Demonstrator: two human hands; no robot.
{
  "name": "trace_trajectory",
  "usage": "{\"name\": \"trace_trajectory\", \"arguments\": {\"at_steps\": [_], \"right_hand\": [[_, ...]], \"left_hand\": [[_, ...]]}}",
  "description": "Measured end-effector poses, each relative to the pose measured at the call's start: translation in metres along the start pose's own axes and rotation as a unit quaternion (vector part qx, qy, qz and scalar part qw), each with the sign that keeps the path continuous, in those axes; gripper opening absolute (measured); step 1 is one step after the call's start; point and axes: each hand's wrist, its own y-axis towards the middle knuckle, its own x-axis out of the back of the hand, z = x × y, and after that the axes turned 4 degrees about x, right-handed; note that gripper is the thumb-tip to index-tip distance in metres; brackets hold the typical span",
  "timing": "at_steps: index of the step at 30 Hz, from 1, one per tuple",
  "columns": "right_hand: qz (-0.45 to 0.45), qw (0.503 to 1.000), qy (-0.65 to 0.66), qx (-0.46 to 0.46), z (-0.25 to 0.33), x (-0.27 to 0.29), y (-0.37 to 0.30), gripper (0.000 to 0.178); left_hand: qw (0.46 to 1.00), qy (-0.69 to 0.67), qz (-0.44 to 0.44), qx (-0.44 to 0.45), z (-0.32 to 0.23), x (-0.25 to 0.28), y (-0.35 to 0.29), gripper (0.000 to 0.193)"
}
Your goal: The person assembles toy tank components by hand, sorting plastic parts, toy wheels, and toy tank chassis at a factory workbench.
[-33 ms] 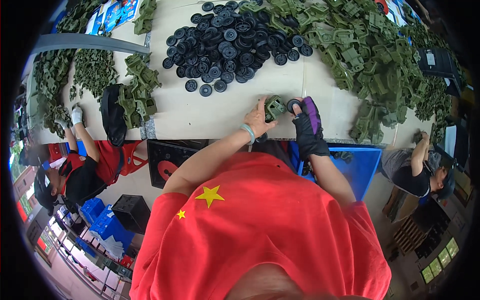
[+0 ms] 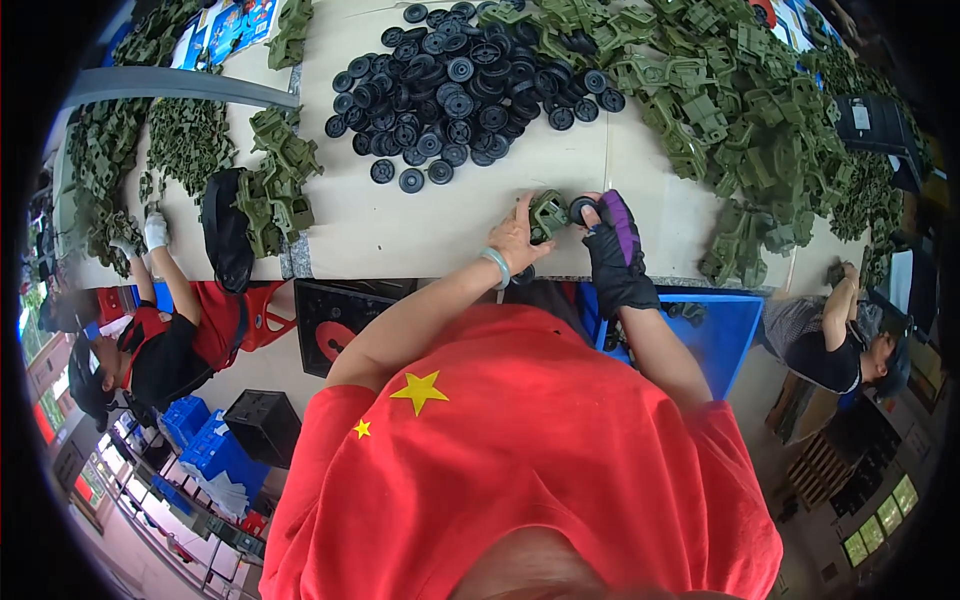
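Observation:
My left hand [image 2: 514, 240], bare with a pale bangle at the wrist, is closed round an olive-green plastic toy vehicle body [image 2: 549, 217] just above the table's near edge. Beside it, my right hand [image 2: 612, 245] wears a black and purple glove with bare fingertips. Its thumb and fingers pinch a small black toy wheel [image 2: 582, 210] close to the right side of the green body. Whether wheel and body touch, I cannot tell. Below my left hand another black wheel [image 2: 523, 275] shows at the table edge, partly hidden.
A large pile of black wheels [image 2: 455, 95] lies ahead on the table [image 2: 420, 230]. Green plastic parts [image 2: 745, 120] are heaped to the right, more [image 2: 275, 185] to the left near a black bag [image 2: 228, 230]. A blue bin [image 2: 725, 330] sits below the edge. Co-workers work at both sides.
The wheel in my right hand has shifted slightly left, toward the green vehicle body. My left hand stays in place.

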Motion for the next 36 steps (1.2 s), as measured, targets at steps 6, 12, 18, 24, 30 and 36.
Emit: {"name": "trace_trajectory", "arguments": {"at_steps": [6,12,18,24,30,36], "right_hand": [[0.054,0.968,-0.19,0.153,0.0,-0.009,0.002,0.024],[-0.015,0.999,-0.013,0.045,-0.016,-0.025,-0.01,0.028],[-0.023,0.954,-0.255,0.154,-0.026,-0.014,0.0,0.036],[0.008,0.833,-0.375,0.407,0.035,-0.031,0.045,0.037],[0.291,0.671,-0.505,0.458,0.047,-0.062,0.058,0.03],[0.046,0.853,-0.447,0.266,0.032,-0.066,0.066,0.03]], "left_hand": [[0.999,0.031,-0.005,-0.007,0.0,-0.001,0.001,0.11],[0.999,0.037,-0.002,-0.004,-0.002,0.001,0.002,0.111],[0.999,0.032,0.016,0.009,-0.006,0.006,0.001,0.111],[0.997,0.073,0.007,-0.013,-0.005,0.007,-0.001,0.112],[0.995,0.066,-0.027,-0.065,0.025,-0.011,0.007,0.059],[0.999,-0.02,0.04,-0.009,0.006,0.009,0.005,0.11]]}}
